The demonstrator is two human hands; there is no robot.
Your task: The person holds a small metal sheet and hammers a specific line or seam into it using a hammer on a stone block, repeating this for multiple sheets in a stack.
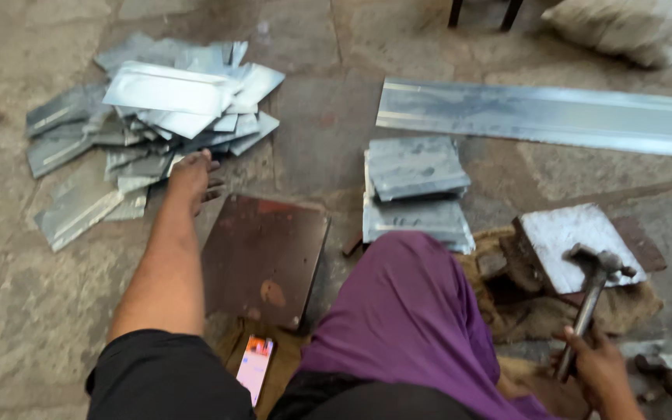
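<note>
Two hands apart: left hand (193, 177) stretched out, fingers spread, touching sheet pile (149, 117); right hand (600, 373) fisted round hammer (593, 292) over block (577, 245).

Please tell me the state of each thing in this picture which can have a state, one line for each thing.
Left hand: stretched out, fingers on the loose pile of metal pieces, holding nothing.
Right hand: closed in a grip on the hammer.
Hammer: head resting on the metal block.
Stacked metal pieces: piled neatly.
Long metal strip: lying flat on the floor.
Rusty plate: flat, bare.
Phone: screen lit.
</note>
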